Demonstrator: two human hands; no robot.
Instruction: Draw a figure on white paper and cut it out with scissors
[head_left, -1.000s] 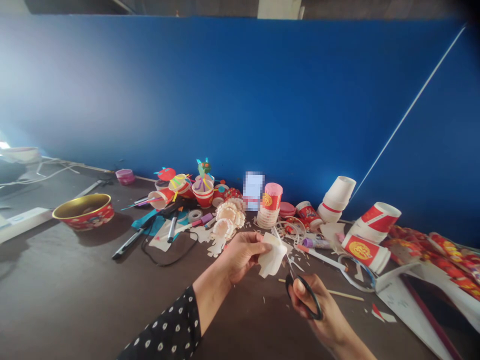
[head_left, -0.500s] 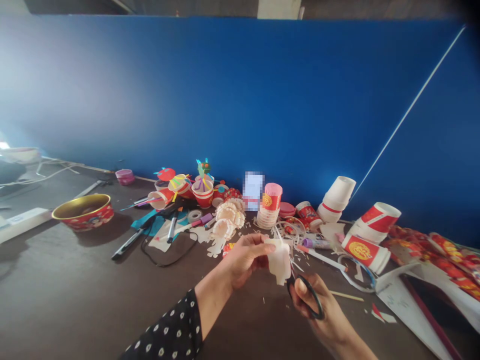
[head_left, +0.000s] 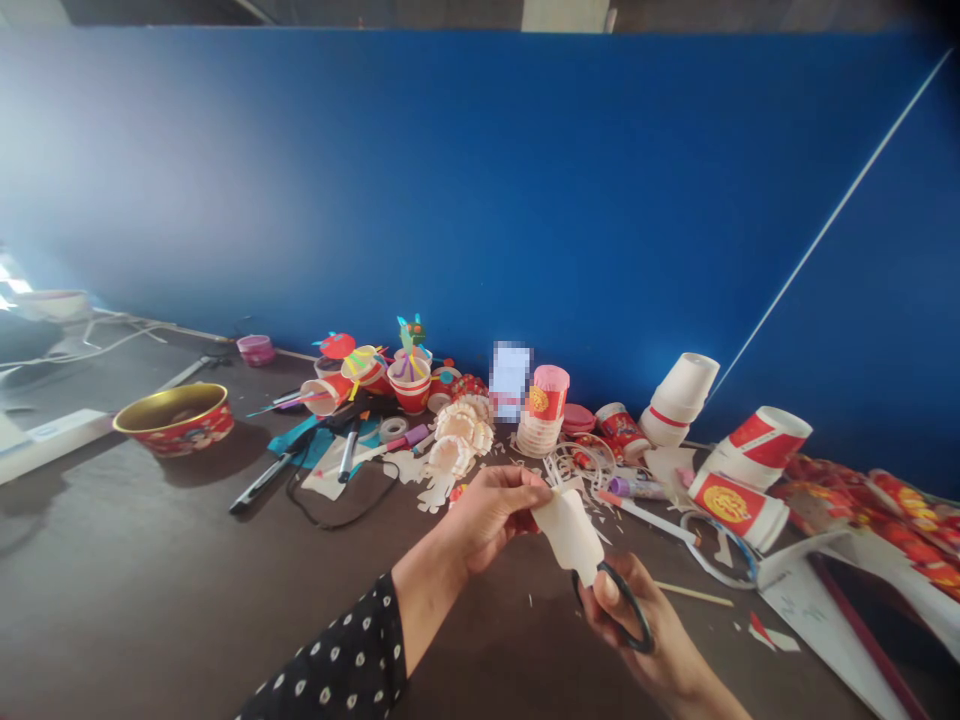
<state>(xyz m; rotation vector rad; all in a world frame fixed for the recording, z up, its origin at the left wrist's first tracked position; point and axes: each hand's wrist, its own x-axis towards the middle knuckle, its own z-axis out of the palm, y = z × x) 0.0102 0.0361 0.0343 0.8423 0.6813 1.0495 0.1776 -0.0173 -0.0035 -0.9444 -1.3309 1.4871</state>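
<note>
Paper (head_left: 574, 535) swung rightward, tin (head_left: 178, 434) perhaps holding something, our left hand (head_left: 495, 515) pinching paper's upper corner, right hand (head_left: 661, 632) gripping scissors (head_left: 643, 638).

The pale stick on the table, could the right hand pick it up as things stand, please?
Probably not right now: the right hand holds the scissors, so it looks occupied. Otherwise the way seems free, with the pale stick lying close beside that hand.
</note>
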